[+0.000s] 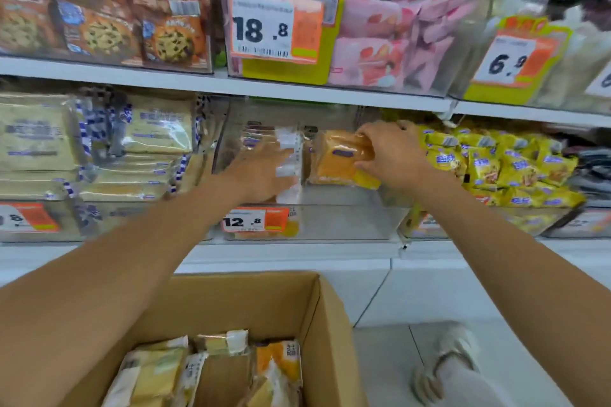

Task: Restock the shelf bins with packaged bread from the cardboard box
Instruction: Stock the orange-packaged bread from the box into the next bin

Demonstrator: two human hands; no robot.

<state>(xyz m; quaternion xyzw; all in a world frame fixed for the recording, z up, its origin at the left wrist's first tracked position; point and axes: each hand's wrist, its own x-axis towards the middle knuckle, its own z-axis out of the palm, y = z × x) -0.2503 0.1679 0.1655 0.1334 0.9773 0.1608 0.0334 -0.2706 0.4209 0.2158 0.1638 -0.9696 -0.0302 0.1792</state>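
A clear shelf bin [347, 221] with a 12.8 price tag sits on the middle shelf. My right hand [393, 155] grips an orange-yellow bread package [337, 162] inside the bin at its right side. My left hand [261, 172] lies flat with straight fingers against the upright bread packages [287, 158] at the bin's left. Below, an open cardboard box [317, 314] holds several more bread packages [211, 370].
Neighbouring bins hold pale toast packs [99, 149] on the left and yellow snack bags [502, 168] on the right. The upper shelf [231, 84] carries cookies and pink packs. A white-shoed foot [446, 360] stands on the tiled floor right of the box.
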